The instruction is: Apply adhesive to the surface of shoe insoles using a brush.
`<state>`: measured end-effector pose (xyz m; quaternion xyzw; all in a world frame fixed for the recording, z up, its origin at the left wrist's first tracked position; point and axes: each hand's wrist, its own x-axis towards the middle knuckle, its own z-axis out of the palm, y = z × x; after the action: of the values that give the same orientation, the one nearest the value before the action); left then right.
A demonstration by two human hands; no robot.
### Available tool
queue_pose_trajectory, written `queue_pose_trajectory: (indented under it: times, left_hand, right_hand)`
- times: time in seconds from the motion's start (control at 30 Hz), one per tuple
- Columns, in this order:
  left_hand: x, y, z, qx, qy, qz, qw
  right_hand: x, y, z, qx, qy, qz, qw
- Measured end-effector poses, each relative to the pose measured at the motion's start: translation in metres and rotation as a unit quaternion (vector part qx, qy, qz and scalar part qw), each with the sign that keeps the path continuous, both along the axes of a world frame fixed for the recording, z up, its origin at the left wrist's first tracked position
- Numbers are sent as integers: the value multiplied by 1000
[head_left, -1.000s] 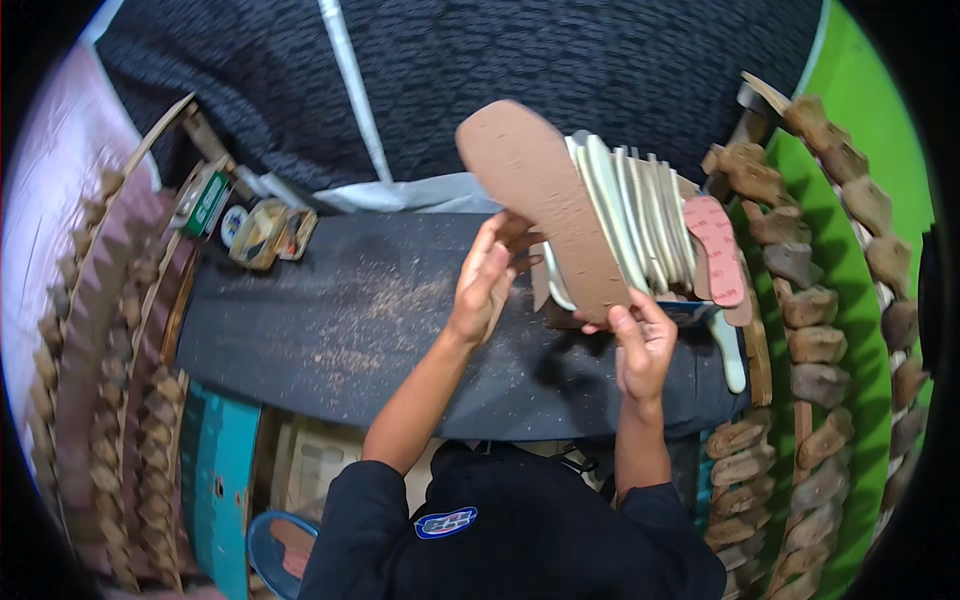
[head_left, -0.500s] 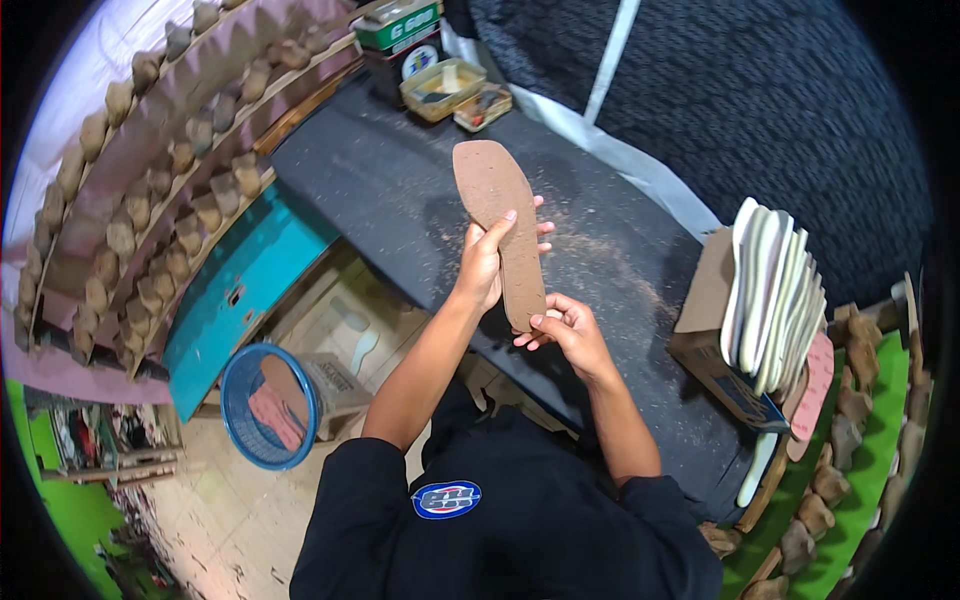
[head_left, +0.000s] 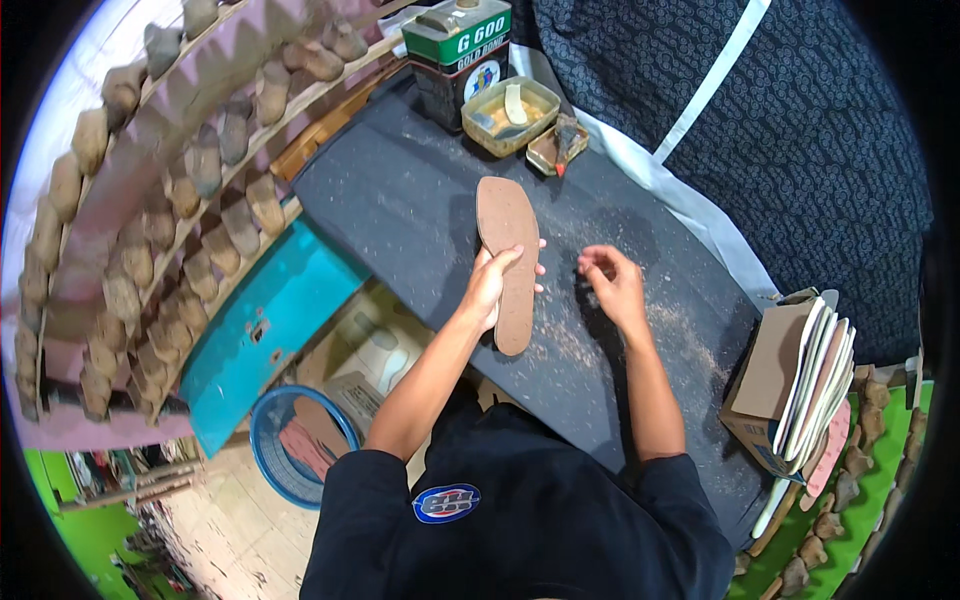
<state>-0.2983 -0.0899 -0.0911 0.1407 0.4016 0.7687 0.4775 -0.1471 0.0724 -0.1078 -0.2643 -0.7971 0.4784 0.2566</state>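
A brown shoe sole piece (head_left: 513, 290), long and flat with a rounded toe end, is held over the dark table. My left hand (head_left: 488, 285) grips it at the middle, thumb across the face and fingertips showing past the far edge. To its right, my right hand (head_left: 618, 285) hovers over the table, apart from the sole. Its fingers are loosely bent, with nothing visible in them.
The dark table (head_left: 400, 190) is strewn with shavings. At its back stand a green-and-black can (head_left: 455, 70), a plastic tub (head_left: 510, 115) and a small tray (head_left: 556, 150). Right is a cardboard box (head_left: 775, 370) of soles; left, shoe-last racks (head_left: 205, 160) and a blue basket (head_left: 270, 470).
My right hand has let go of the sole's lower end and moved up and to the right. The sole, still in my left hand, sits more upright. The view has shifted.
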Motion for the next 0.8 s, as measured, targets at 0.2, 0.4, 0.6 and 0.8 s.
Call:
queue_pose_trajectory:
  times: [0.2, 0.4, 0.6, 0.8]
  left_hand:
    - [-60, 8, 0, -21, -8, -65, 998]
    - [-104, 19, -5, -25, -32, -102, 994]
    - [-122, 27, -2, 5, -46, -169, 984]
    - [-129, 34, 3, 18, -39, -214, 976]
  right_hand:
    - [-76, 30, 26, 189, -40, -61, 979]
    - [-131, 58, 27, 319, -105, -42, 941]
    - [-144, 81, 25, 371, -121, 18, 921]
    - [-148, 91, 30, 301, 8, -8, 954]
